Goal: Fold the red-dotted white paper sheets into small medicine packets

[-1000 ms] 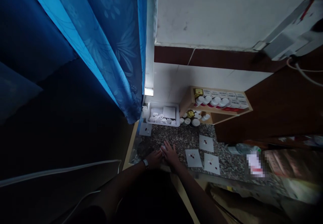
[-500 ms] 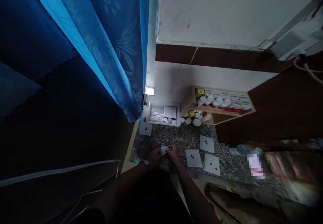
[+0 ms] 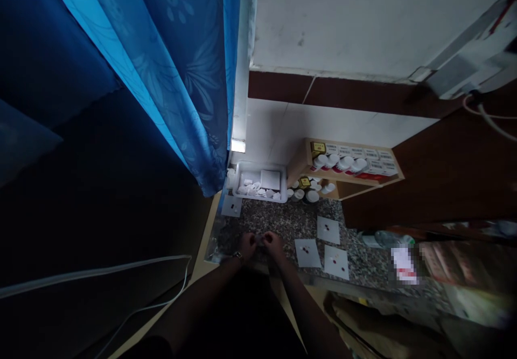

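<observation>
My left hand (image 3: 247, 248) and my right hand (image 3: 273, 244) are close together over the front of the speckled counter, fingers closed. Between their fingertips is a small folded paper (image 3: 259, 237), now dim and mostly hidden. Right of my hands lie three white paper squares with small red and pale pills on them: one nearest (image 3: 302, 260), another paper square (image 3: 330, 271) and a third paper square (image 3: 334, 239) farther back. A further paper square (image 3: 226, 212) with a dark capsule lies at the left. Behind my hands a white tray (image 3: 262, 197) holds several folded paper packets and a stack of paper.
A wooden shelf (image 3: 365, 182) carries medicine boxes and white bottles, with more bottles (image 3: 312, 196) beneath. A blue curtain (image 3: 189, 78) hangs at the left. Far right on the counter lie a clear plastic bottle (image 3: 388, 239) and a brown pack (image 3: 456, 259).
My hands have drawn slightly left and turned. The bright white paper seen between them before now shows only as a small dim piece. The view has shifted slightly.
</observation>
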`<state>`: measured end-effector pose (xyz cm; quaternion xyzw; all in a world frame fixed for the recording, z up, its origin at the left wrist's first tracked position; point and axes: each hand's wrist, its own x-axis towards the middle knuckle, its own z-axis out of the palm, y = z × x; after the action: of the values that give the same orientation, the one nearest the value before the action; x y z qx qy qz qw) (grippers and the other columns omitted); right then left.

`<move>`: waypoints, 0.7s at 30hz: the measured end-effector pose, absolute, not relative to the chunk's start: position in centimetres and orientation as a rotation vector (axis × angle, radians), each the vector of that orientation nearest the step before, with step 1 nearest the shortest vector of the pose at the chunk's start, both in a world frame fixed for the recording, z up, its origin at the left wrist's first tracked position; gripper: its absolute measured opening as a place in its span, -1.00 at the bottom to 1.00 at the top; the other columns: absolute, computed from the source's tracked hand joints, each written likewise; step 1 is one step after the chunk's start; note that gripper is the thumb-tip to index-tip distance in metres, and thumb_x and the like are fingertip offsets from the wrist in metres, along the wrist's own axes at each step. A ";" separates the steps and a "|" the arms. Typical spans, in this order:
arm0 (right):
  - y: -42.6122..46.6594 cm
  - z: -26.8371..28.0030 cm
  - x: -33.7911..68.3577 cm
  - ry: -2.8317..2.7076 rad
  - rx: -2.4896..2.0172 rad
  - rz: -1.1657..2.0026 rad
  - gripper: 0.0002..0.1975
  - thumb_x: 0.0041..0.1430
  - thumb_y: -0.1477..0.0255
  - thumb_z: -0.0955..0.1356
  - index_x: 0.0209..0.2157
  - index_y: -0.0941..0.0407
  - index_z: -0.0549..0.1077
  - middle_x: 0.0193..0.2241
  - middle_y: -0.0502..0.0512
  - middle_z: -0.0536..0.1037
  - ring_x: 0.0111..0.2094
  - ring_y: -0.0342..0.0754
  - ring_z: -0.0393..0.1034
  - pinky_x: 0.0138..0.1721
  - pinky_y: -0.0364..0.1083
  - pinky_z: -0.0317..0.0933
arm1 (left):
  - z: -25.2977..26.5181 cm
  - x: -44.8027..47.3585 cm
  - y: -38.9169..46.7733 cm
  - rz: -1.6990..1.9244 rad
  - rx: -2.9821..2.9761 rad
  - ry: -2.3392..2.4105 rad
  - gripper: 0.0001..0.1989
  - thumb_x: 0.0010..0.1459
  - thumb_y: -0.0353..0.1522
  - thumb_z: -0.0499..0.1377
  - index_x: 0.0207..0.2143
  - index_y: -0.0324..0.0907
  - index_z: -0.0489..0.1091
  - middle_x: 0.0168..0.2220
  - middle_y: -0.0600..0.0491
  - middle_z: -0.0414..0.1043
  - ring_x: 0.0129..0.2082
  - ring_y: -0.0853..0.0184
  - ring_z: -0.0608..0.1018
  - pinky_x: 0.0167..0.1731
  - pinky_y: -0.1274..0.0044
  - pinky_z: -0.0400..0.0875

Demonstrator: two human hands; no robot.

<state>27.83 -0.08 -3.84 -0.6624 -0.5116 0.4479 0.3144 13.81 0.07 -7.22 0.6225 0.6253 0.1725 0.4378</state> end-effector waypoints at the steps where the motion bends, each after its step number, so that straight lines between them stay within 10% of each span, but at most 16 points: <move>1: -0.1 -3.7 27.8 -1.339 -1.735 1.168 -0.82 -0.14 0.34 0.24 -0.54 0.12 0.40 -0.54 0.04 0.48 -0.46 -0.05 0.37 -0.38 -0.11 0.24 | -7.2 13.7 0.2 0.433 1.530 1.535 -0.84 -0.10 -0.49 0.08 -0.40 -0.24 0.39 -0.38 0.04 0.41 -0.34 0.31 0.41 -0.26 0.47 0.30; 14: 1.2 -2.1 27.5 -1.233 -1.709 1.132 -0.72 -0.07 0.24 0.25 -0.45 0.15 0.44 -0.45 0.12 0.53 -0.38 -0.01 0.40 -0.28 -0.05 0.27 | -3.6 13.4 1.5 0.614 1.581 1.289 -0.69 0.05 -0.44 -0.03 -0.24 -0.20 0.46 -0.25 0.00 0.48 -0.23 0.29 0.45 -0.16 0.42 0.30; 21: 2.6 -1.0 28.4 -1.115 -1.606 1.271 -0.67 -0.19 0.21 0.35 -0.40 0.14 0.48 -0.39 0.14 0.55 -0.35 0.03 0.43 -0.28 0.00 0.30 | -1.3 13.5 2.4 0.541 1.263 1.252 -0.64 0.02 -0.18 0.09 -0.52 -0.32 0.46 -0.59 0.08 0.40 -0.53 0.38 0.39 -0.50 0.59 0.26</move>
<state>28.37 2.62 -1.03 -0.6329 -0.4395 0.5011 0.3939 13.46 2.43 -1.27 0.5445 0.5397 0.2331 0.5983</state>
